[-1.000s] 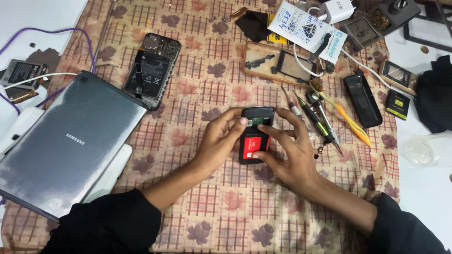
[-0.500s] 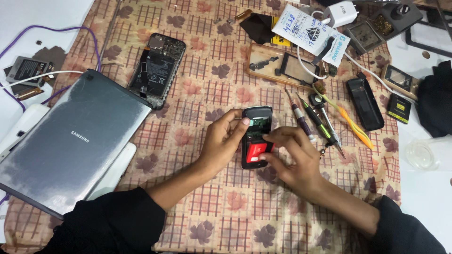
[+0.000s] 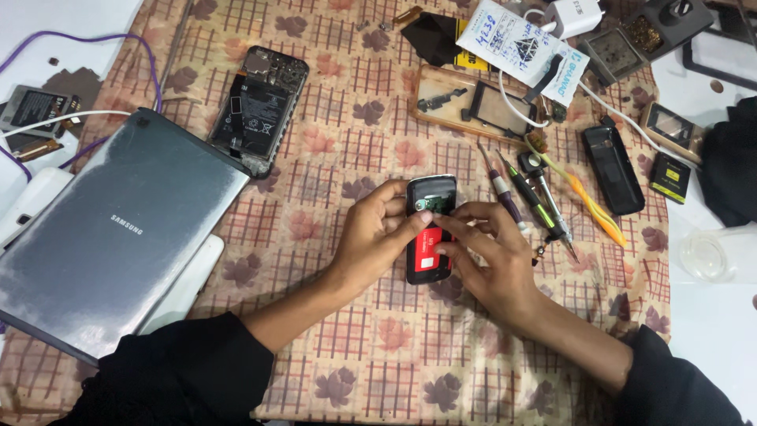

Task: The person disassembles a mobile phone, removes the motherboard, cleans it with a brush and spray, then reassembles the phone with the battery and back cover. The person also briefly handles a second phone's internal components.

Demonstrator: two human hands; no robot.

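Observation:
A small black phone (image 3: 430,194) with its back cover off lies on the checked cloth (image 3: 339,158), a red battery (image 3: 426,254) showing in its open back. My left hand (image 3: 377,235) grips the phone's left side, thumb laid across the battery's top. My right hand (image 3: 490,256) holds the right side, fingertips pressing on the battery. Both hands hide the phone's middle.
A grey tablet (image 3: 110,237) lies face down at the left. An opened smartphone (image 3: 259,108) sits above it. Screwdrivers and tweezers (image 3: 530,196), an orange pry tool (image 3: 587,211), a black back cover (image 3: 612,168), a wooden tray (image 3: 473,104) and small parts fill the right side.
The view has drifted slightly; my fingers have shifted on the battery, the left thumb now across its top. The phone stays in the same spot on the cloth.

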